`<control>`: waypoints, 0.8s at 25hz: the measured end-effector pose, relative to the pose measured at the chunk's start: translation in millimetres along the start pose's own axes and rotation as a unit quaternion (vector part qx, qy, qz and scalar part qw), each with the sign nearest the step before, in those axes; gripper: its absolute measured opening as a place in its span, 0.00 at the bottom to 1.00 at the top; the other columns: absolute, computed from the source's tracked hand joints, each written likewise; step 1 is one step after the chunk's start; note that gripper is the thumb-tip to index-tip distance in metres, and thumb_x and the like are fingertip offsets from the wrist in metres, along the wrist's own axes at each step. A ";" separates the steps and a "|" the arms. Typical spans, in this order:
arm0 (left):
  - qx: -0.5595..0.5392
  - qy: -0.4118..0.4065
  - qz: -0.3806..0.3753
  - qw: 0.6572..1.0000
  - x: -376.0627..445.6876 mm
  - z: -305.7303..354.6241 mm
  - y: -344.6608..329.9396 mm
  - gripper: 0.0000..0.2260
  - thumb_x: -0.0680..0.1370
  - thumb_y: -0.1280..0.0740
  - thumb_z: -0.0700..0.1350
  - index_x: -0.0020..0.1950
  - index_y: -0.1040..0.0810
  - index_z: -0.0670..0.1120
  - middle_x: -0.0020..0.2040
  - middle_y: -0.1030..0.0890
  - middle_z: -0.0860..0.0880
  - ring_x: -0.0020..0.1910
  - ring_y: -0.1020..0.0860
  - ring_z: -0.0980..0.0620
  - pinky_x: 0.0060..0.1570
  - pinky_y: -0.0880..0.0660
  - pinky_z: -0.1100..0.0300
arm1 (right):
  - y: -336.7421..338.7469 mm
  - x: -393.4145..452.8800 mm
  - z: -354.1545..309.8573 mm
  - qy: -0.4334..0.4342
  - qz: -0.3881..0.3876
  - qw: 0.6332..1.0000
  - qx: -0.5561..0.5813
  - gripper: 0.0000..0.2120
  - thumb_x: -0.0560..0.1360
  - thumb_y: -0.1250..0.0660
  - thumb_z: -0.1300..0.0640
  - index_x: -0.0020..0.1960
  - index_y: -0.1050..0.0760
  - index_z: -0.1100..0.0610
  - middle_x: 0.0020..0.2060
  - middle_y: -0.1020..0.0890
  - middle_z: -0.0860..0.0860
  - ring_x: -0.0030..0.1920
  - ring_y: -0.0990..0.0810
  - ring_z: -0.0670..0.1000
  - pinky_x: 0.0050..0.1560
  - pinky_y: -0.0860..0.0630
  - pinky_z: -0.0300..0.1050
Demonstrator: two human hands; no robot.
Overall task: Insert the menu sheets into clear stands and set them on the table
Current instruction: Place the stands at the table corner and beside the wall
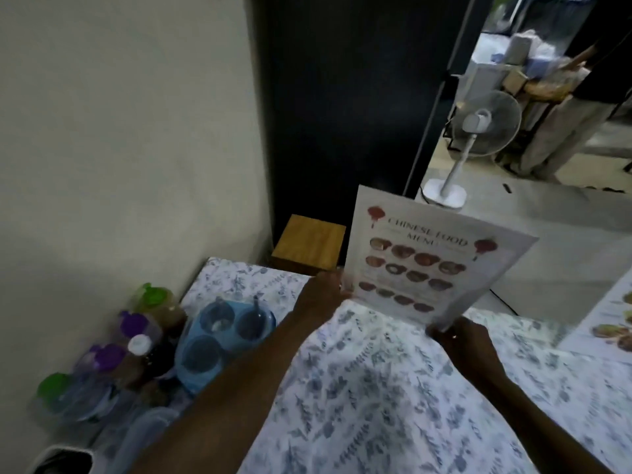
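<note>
Clear upright stand with white Chinese food menu sheet (424,265) sits clamped at its lower corners between left hand (319,295) and right hand (461,343), over the floral-cloth surface (376,388).

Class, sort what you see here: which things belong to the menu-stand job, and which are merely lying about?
Job: menu stand, left hand, right hand, table, second menu.
Lying about: blue cup holder, bottles, wooden stool, fan.
</note>
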State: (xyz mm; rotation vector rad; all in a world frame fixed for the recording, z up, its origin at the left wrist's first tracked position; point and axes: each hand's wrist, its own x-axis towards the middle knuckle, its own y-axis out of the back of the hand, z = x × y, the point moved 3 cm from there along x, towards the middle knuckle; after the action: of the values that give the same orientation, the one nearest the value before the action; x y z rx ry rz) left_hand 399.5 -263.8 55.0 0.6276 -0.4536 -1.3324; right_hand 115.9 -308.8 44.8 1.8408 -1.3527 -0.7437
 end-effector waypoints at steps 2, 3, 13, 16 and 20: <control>-0.037 0.002 -0.005 0.999 22.4 -21.8 39.0 0.19 0.78 0.31 0.50 0.63 0.24 0.41 0.57 0.19 0.38 0.56 0.21 0.40 0.46 0.26 0.55 | -15.3 28.1 -38.2 0.009 0.002 1.000 0.003 0.09 0.73 0.27 0.56 0.50 0.19 0.60 0.44 0.14 0.58 0.39 0.18 0.55 0.39 0.23 0.50; -0.050 -0.003 0.001 0.999 31.7 -34.5 58.4 0.20 0.77 0.31 0.51 0.66 0.26 0.43 0.60 0.19 0.40 0.58 0.21 0.40 0.50 0.23 0.53 | -26.3 42.7 -58.0 0.018 0.000 1.000 0.005 0.09 0.73 0.27 0.56 0.50 0.19 0.60 0.44 0.14 0.58 0.40 0.18 0.56 0.41 0.21 0.52; 0.067 0.187 0.018 0.980 45.1 -246.8 167.5 0.17 0.73 0.26 0.45 0.59 0.21 0.41 0.56 0.17 0.42 0.55 0.19 0.43 0.56 0.22 0.52 | -230.4 109.1 -185.5 0.065 -0.146 0.987 0.015 0.09 0.74 0.30 0.52 0.50 0.18 0.56 0.48 0.14 0.55 0.46 0.16 0.51 0.48 0.19 0.50; 0.076 0.249 0.010 0.965 44.9 -278.4 173.5 0.19 0.73 0.27 0.42 0.63 0.23 0.42 0.57 0.18 0.43 0.55 0.19 0.42 0.58 0.22 0.49 | -267.6 120.5 -195.1 0.043 -0.201 0.979 0.017 0.10 0.77 0.32 0.55 0.56 0.20 0.57 0.54 0.16 0.54 0.54 0.17 0.53 0.50 0.23 0.40; 0.120 0.289 0.022 0.949 52.4 -307.2 175.1 0.14 0.78 0.34 0.44 0.62 0.23 0.43 0.54 0.17 0.42 0.51 0.17 0.42 0.53 0.19 0.48 | -306.1 135.6 -204.3 0.011 -0.229 0.973 0.029 0.09 0.78 0.34 0.58 0.56 0.21 0.59 0.56 0.17 0.56 0.54 0.19 0.53 0.53 0.24 0.41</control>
State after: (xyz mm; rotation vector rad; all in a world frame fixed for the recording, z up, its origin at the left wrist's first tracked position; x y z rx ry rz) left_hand 735.8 -246.0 -64.9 1.1609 -0.1464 -0.9927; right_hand 481.7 -337.8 -93.6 2.2335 -0.9471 -0.9189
